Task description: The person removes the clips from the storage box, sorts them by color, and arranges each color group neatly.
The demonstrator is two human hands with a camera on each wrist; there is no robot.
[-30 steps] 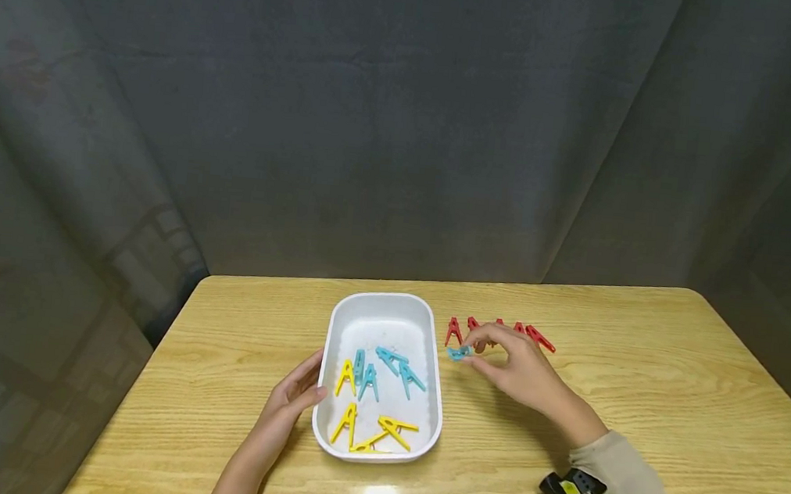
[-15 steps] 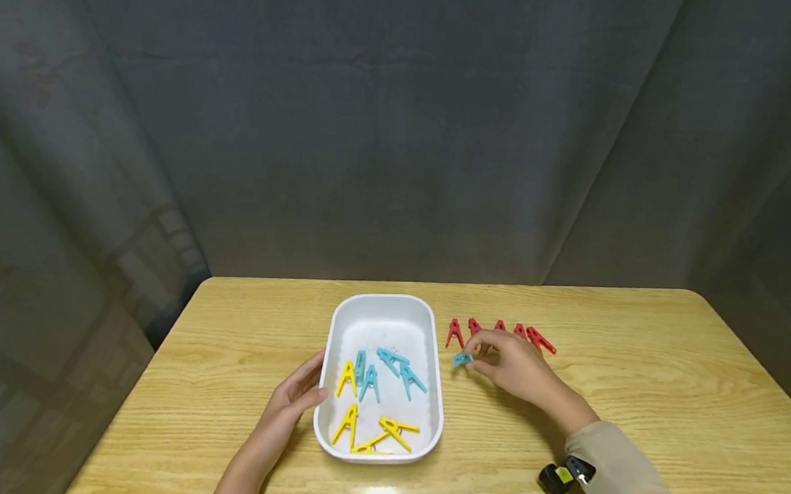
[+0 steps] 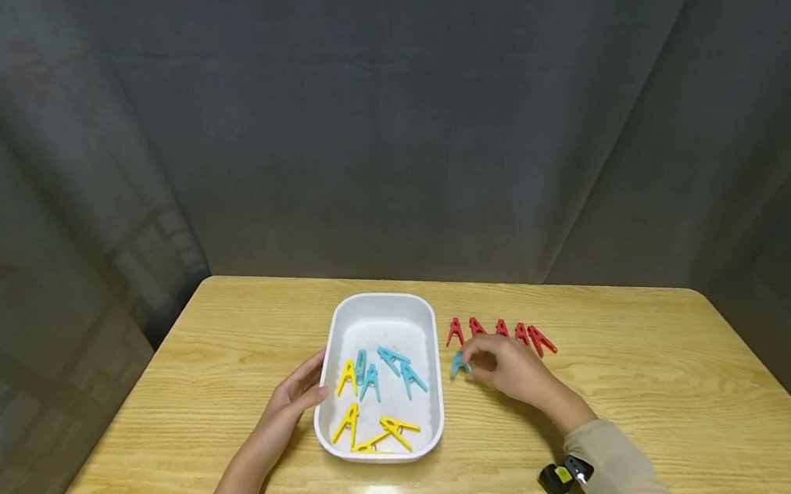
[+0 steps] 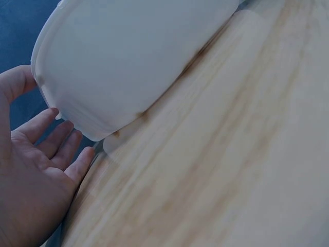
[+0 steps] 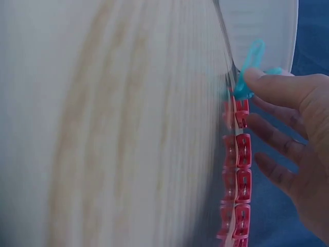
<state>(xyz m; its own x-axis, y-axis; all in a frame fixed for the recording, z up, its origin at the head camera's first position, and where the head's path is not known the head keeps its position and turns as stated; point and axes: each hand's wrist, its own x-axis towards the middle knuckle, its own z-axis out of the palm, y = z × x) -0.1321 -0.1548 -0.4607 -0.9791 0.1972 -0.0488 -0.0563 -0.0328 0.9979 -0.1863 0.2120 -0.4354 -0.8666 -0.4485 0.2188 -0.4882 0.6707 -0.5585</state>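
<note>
A blue plastic clothespin [image 3: 456, 364] is pinched between the thumb and fingers of my right hand [image 3: 514, 367], just to the right of the white tray [image 3: 334, 328]. In the right wrist view the blue clothespin [image 5: 254, 53] sticks out past the thumb, with the other fingers spread apart. My left hand [image 3: 292, 396] holds the tray's left side, thumb over the rim and fingers against the outer wall. Inside the tray lie several blue clothespins [image 3: 371, 384] and several yellow clothespins [image 3: 346, 423], some overlapping.
Red clothespins [image 3: 539, 339] stand in a row behind the right hand, which partly covers some of them. All of this is on a wood-grain table [image 3: 247, 328]. A dark grey curtain [image 3: 391, 137] hangs behind it. A small black device [image 3: 555, 481] sits at the right wrist.
The blue clothespin has turned in my right fingers and come slightly nearer to me. The right hand has shifted a little down, uncovering more red clothespins. My left hand stays on the tray.
</note>
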